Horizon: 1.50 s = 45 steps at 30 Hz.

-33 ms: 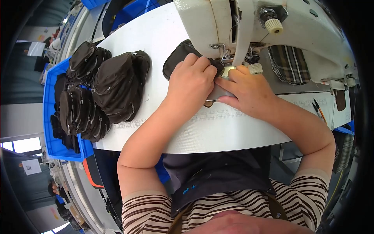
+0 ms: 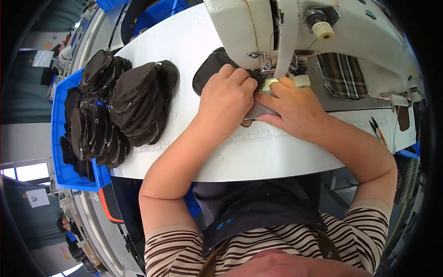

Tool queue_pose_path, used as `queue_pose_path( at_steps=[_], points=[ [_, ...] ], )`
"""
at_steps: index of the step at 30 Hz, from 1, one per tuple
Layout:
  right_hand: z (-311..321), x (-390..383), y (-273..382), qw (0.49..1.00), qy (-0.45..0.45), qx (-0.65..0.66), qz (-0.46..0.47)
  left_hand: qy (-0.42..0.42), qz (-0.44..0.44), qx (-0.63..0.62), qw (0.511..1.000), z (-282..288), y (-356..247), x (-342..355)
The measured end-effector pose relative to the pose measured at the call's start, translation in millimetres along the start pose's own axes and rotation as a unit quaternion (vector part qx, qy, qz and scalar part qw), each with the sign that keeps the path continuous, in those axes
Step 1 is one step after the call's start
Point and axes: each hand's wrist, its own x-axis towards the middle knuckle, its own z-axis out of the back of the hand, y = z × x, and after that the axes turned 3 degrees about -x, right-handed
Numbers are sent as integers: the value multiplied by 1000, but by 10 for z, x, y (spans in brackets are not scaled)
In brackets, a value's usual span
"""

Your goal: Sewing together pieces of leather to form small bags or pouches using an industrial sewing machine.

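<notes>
Where the machine (image 2: pixel 240 27) was mounted on the table (image 2: pixel 272 161), one dark pouch (image 2: pixel 208 75) was laid at its left end, gripped along the edge by the curled left hand (image 2: pixel 228 99). The right hand (image 2: pixel 299 107) was set, fingers bent, at the machine's front; whether anything was pinched could not be told. Dark bags (image 2: pixel 140 101) were heaped well left of the machine, some in a blue bin (image 2: pixel 56 147); plaid cloth (image 2: pixel 342 77) was placed beneath its arm.

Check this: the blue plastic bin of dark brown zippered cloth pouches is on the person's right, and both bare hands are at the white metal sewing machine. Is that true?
Not quite: the head view shows the blue plastic bin of dark brown zippered cloth pouches on the person's left. The bare left hand and right hand are at the white metal sewing machine.
</notes>
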Motion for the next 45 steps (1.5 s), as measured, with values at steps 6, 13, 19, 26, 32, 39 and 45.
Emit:
queue_pose_path(
  at_steps=[6, 13, 19, 26, 32, 39, 45],
  points=[
    [-35, -14, -11, 1000, -21, 7, 10, -26, 15, -101, 994, -101, 31, -18],
    [-14, -8, 8, 1000, -15, -1, 12, 1, -4, -77, 997, -61, 34, -51],
    [-9, -3, 11, 999, -35, -2, 15, 47, -13, -46, 998, 75, -18, -64],
    [28, 5, 48, 996, -78, -34, 38, 42, -4, -92, 995, 44, 55, -97],
    [65, 4, 63, 998, -15, -48, 35, -31, -11, -158, 987, -5, 176, -39],
    [19, -9, 34, 996, -55, -36, 56, -10, -1, -93, 996, -48, 86, -14],
    [18, -14, 49, 996, -50, -43, 58, 15, 49, -56, 997, -22, 59, -47]
  ],
)
